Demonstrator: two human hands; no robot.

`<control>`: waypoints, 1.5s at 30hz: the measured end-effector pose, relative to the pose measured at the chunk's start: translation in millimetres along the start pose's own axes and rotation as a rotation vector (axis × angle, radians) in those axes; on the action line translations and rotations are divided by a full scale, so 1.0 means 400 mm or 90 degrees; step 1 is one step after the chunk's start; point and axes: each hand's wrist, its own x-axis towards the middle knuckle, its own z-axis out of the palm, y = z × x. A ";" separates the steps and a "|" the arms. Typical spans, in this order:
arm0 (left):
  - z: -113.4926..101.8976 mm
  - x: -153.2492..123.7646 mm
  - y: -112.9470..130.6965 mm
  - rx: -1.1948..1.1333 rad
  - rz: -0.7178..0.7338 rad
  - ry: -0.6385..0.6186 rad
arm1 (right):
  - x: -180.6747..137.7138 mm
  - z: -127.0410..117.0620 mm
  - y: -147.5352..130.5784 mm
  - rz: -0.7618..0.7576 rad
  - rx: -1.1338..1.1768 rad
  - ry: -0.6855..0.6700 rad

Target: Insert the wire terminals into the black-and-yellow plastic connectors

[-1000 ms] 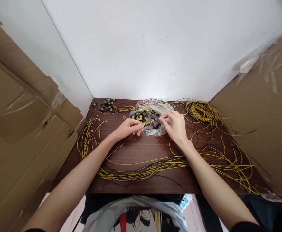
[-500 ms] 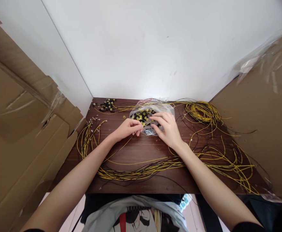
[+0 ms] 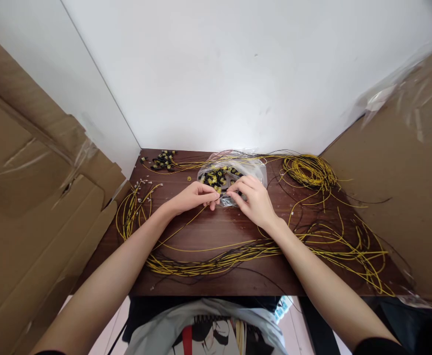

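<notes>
Near the middle of the brown table, my left hand (image 3: pixel 200 194) pinches a thin yellow wire (image 3: pixel 188 223) that trails down toward the lower left. My right hand (image 3: pixel 251 197) has its thumb and fingertips closed together at the wire's end, close to the left fingertips. A small dark part seems to be between the fingers, too small to name. Just behind both hands lies a clear plastic bag (image 3: pixel 259 167) with several black and yellow connectors (image 3: pixel 216 178) on it. The right hand partly covers the bag.
A long bundle of yellow and black wires (image 3: pixel 208 264) runs along the table's (image 3: pixel 216 288) front. A coil (image 3: pixel 308 170) lies at back right, wire ends (image 3: pixel 129 212) at left, more connectors (image 3: pixel 163 160) at back left. Cardboard (image 3: pixel 34 197) stands at both sides, a white wall (image 3: pixel 216 74) behind.
My right hand has moved a little left and down, and its spread fingers have closed into a pinch near the left fingertips. My left hand stays almost in place, still pinching the wire.
</notes>
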 end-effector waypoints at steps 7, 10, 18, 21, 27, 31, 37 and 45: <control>-0.006 -0.004 0.011 -0.011 -0.016 -0.013 | 0.001 -0.004 0.007 0.016 -0.002 0.018; -0.006 -0.004 0.011 -0.007 -0.018 -0.013 | 0.001 -0.005 0.010 0.021 -0.002 0.021; -0.007 -0.007 0.009 -0.011 -0.017 -0.013 | 0.001 -0.010 0.010 0.040 0.003 0.021; -0.005 -0.006 0.011 -0.021 -0.019 -0.008 | 0.001 -0.009 0.011 0.044 0.007 0.024; 0.001 -0.005 0.010 -0.074 -0.039 0.045 | -0.002 0.001 0.009 0.056 0.045 0.051; 0.003 -0.004 0.002 -0.105 -0.035 0.082 | -0.003 0.002 0.005 0.025 0.079 0.032; 0.006 -0.004 -0.003 -0.124 -0.053 0.096 | -0.006 0.006 -0.006 0.028 0.080 -0.005; 0.003 -0.008 0.004 -0.106 -0.046 0.062 | -0.002 -0.004 0.003 0.063 0.044 0.014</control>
